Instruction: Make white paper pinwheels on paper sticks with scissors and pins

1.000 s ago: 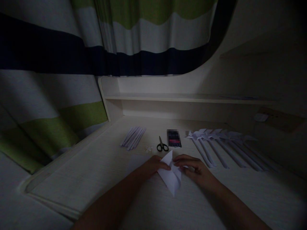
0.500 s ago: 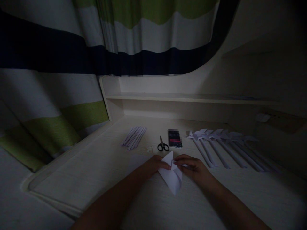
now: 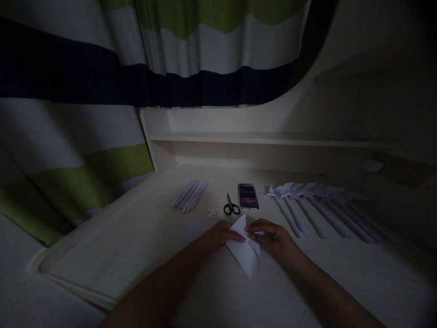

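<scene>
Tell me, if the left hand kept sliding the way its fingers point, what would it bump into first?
The left hand points right, across the folded white paper it already presses, so past that it would probably meet the right hand, whose fingertips pinch the same paper. Depth is hard to judge in this dim light.

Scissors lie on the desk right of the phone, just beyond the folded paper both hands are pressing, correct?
Not quite. The head view shows the scissors left of the phone, not right. The rest holds: left hand and right hand both press the folded paper.
</scene>
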{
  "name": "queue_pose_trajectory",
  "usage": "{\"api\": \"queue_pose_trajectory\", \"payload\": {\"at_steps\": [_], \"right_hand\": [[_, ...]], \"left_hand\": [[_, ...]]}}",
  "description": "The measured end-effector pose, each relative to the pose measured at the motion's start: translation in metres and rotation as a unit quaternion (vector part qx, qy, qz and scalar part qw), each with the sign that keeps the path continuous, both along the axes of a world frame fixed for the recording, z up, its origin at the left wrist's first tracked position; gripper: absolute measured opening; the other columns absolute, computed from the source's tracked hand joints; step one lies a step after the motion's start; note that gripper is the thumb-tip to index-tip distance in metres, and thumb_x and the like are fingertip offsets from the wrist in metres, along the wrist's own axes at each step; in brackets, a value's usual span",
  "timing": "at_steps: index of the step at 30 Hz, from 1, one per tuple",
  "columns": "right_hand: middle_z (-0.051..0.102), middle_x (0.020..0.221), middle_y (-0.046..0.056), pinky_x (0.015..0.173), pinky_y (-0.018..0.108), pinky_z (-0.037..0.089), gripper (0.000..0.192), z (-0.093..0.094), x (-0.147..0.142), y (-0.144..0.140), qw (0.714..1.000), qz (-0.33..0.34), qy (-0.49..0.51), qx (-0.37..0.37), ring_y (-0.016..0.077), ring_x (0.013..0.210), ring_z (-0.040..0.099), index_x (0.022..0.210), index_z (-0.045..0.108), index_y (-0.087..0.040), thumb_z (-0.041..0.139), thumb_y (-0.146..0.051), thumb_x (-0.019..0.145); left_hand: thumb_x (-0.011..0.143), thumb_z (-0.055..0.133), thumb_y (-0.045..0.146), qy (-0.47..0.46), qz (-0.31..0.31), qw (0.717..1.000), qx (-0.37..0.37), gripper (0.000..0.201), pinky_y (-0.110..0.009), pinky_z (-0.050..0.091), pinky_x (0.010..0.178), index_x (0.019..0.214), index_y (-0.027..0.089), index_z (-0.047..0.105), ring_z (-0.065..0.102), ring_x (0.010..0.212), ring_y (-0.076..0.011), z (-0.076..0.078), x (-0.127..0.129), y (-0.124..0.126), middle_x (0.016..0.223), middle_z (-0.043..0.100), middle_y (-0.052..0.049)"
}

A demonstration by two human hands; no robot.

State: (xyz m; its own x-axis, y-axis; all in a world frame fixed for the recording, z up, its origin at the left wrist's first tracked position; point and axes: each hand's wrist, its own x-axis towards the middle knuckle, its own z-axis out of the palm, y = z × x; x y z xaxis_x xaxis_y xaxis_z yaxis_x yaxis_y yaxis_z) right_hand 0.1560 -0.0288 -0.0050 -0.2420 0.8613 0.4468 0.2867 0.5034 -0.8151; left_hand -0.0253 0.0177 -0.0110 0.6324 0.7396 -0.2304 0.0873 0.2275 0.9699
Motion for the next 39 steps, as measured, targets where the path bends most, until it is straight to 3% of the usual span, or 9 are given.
{"api": "queue_pose_trajectory", "payload": {"at_steps": [10,18,30,39], "right_hand": [[0.061,0.081,0.005,0.071,0.029,0.045,0.009,-0.001,-0.0006,-0.0016,0.999,-0.031,-0.015,-0.003,0.0167,0.078,0.058,0.074,0.065,-0.02,0.062,-0.026,0.069],[0.059,0.081,0.005,0.074,0.03,0.045,0.008,-0.003,0.0005,0.0013,0.999,-0.015,-0.036,-0.004,0.0167,0.08,0.057,0.077,0.064,-0.02,0.061,-0.022,0.069],[0.058,0.082,0.004,0.071,0.03,0.046,0.009,0.0021,-0.0022,-0.0028,0.999,-0.02,-0.029,0.016,0.0166,0.08,0.057,0.077,0.065,-0.022,0.059,-0.025,0.071],[0.058,0.084,0.005,0.073,0.031,0.046,0.011,-0.0049,0.0004,0.0014,0.999,-0.011,-0.034,0.018,0.017,0.081,0.057,0.081,0.066,-0.022,0.06,-0.025,0.071]], "left_hand": [[0.05,0.07,0.024,-0.006,0.005,1.0,0.01,0.029,-0.026,0.038,0.058,0.073,0.008,0.065,0.055,0.057,-0.0151,0.0004,0.0016,-0.0023,0.065,0.062,-0.005],[0.051,0.07,0.026,0.031,0.006,0.999,0.029,0.029,-0.025,0.037,0.057,0.073,0.008,0.065,0.053,0.057,-0.0142,0.0036,0.001,-0.002,0.063,0.06,-0.003],[0.051,0.07,0.028,0.031,0.006,0.999,0.029,0.031,-0.026,0.037,0.058,0.075,0.009,0.065,0.054,0.057,-0.0144,-0.0012,0.0005,0.0003,0.064,0.061,-0.003],[0.051,0.069,0.026,0.01,0.001,1.0,0.025,0.03,-0.025,0.037,0.058,0.075,0.008,0.065,0.053,0.058,-0.0145,0.0011,0.001,-0.0009,0.065,0.06,-0.004]]}}
